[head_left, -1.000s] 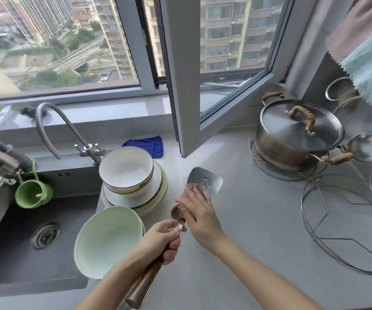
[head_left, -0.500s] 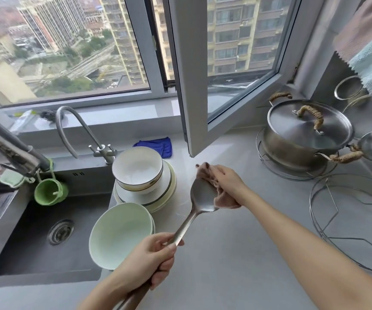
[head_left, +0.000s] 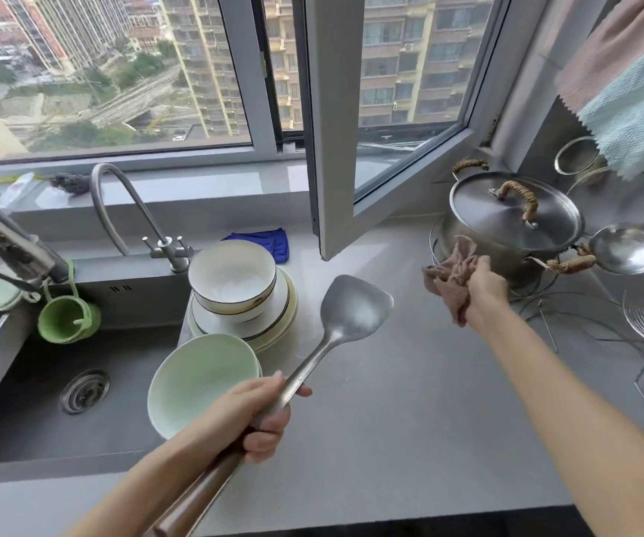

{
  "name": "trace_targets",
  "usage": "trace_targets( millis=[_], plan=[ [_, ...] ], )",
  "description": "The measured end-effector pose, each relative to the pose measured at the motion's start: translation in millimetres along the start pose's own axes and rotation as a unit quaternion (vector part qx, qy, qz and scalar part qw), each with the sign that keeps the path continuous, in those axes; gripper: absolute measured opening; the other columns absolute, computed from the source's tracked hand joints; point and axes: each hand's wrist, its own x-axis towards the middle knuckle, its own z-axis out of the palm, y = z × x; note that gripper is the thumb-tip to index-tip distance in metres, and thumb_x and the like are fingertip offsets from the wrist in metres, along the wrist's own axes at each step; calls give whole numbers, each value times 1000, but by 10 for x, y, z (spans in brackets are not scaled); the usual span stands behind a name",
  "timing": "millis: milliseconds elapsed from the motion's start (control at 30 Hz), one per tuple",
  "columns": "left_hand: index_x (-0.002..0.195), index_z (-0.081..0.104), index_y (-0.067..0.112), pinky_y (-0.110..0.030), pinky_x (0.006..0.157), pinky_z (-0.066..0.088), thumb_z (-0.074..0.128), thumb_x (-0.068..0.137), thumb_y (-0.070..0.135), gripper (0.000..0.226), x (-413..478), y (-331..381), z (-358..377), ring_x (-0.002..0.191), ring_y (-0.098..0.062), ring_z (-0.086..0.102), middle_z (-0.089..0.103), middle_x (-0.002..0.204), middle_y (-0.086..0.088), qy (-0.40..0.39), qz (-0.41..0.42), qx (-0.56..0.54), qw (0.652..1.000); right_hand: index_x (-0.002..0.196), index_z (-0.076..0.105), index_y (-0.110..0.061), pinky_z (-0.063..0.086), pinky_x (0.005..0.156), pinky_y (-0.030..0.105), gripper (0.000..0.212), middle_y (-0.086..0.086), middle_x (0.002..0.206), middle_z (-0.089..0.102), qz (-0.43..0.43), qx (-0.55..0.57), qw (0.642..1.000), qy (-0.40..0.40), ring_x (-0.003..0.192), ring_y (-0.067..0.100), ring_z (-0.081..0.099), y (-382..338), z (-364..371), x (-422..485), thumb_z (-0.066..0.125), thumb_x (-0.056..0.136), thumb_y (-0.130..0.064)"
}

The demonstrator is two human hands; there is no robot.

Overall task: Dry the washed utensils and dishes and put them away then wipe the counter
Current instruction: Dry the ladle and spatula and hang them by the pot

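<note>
My left hand (head_left: 258, 414) grips the handle of a steel spatula (head_left: 355, 308), whose blade is held up over the grey counter (head_left: 409, 420). Off to the right, my right hand (head_left: 485, 288) is closed on a crumpled pink cloth (head_left: 450, 277), close in front of the lidded steel pot (head_left: 514, 219). The cloth is apart from the spatula. A white bowl (head_left: 233, 279) sits on stacked plates (head_left: 285, 319) beside the sink, with a pale green bowl (head_left: 200, 377) in front of them.
The sink (head_left: 41, 389) and taps (head_left: 118, 203) lie at the left, with a green cup (head_left: 66, 317) hanging there. An open window sash (head_left: 332, 129) juts over the counter. Wire racks (head_left: 603, 343), a ladle (head_left: 628, 248) and hanging towels (head_left: 630, 94) crowd the right. A blue cloth (head_left: 270, 242) lies behind the plates.
My right hand has pulled the pink cloth off the spatula blade and moved right toward the pot. The left hand still holds the spatula, now bare.
</note>
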Motion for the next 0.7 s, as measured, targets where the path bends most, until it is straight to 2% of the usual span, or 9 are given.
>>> trace_targets(
  millis=[67, 133, 233, 367, 433, 500, 567, 633, 700],
  plan=[
    [111, 55, 3, -14, 35, 25, 37, 89, 33, 42, 88, 52, 19, 31, -7, 28, 32, 52, -1, -14, -16, -21, 1000, 104, 62, -5, 59, 63, 39, 42, 14, 97, 71, -36, -67, 997, -30, 76, 25, 70, -26, -74, -30, 37, 101, -38],
    [112, 56, 5, -15, 37, 27, 39, 88, 25, 36, 167, 75, 49, 33, -7, 31, 35, 53, 1, -27, -22, -17, 999, 115, 61, -8, 56, 76, 40, 40, 16, 110, 68, -45, -119, 989, -72, 90, 26, 69, -37, -121, -144, 40, 100, -39],
    [113, 56, 5, -17, 40, 31, 37, 95, 14, 28, 254, 82, 89, 38, -9, 34, 39, 57, 1, -31, -17, -27, 999, 101, 63, -11, 55, 82, 41, 24, 16, 105, 68, -147, -163, 968, -120, 95, 28, 68, -40, -89, -475, 47, 99, -30],
    [109, 53, 10, -19, 41, 42, 48, 95, 5, 16, 329, 55, 170, 44, -11, 44, 47, 63, -2, -7, -28, -52, 998, 94, 62, -19, 51, 86, 30, 7, 2, 94, 67, -357, -219, 898, -138, 92, 14, 63, 85, -67, -1044, 55, 96, -17],
    [105, 50, 11, -16, 38, 43, 48, 92, -5, 20, 353, 51, 210, 46, -13, 52, 52, 67, -5, -8, -25, -73, 997, 99, 63, -16, 46, 88, 20, 10, 1, 97, 67, -457, -247, 841, -152, 94, 9, 61, 190, -60, -1289, 57, 93, -10],
    [102, 50, 7, -13, 33, 35, 44, 92, -10, 21, 369, 74, 246, 43, -12, 52, 53, 66, -9, -17, -6, -61, 998, 100, 66, -13, 44, 89, 18, 11, 5, 104, 66, -552, -280, 764, -182, 100, 10, 61, 394, -37, -1429, 58, 93, -13],
    [93, 51, 1, -14, 31, 27, 42, 90, -14, 18, 379, 91, 282, 37, -10, 42, 49, 61, -11, -17, 37, -4, 999, 102, 66, -14, 44, 95, 29, 17, 10, 116, 63, -607, -347, 675, -236, 110, 19, 60, 706, -9, -1428, 55, 95, -23],
    [77, 50, 1, -15, 34, 24, 43, 86, -18, 21, 363, 92, 314, 33, -11, 37, 46, 56, -11, -7, 96, 79, 992, 101, 69, -16, 33, 107, 44, 30, 11, 123, 62, -641, -426, 576, -275, 120, 26, 56, 1002, 7, -1363, 43, 100, -32],
    [76, 46, 3, -14, 34, 24, 47, 89, -13, 20, 327, 61, 307, 31, -11, 35, 46, 54, -11, -11, 118, 117, 986, 96, 71, -16, 20, 113, 53, 41, 9, 122, 64, -650, -466, 537, -268, 122, 27, 54, 1104, 37, -1256, 35, 101, -36]
  ],
)
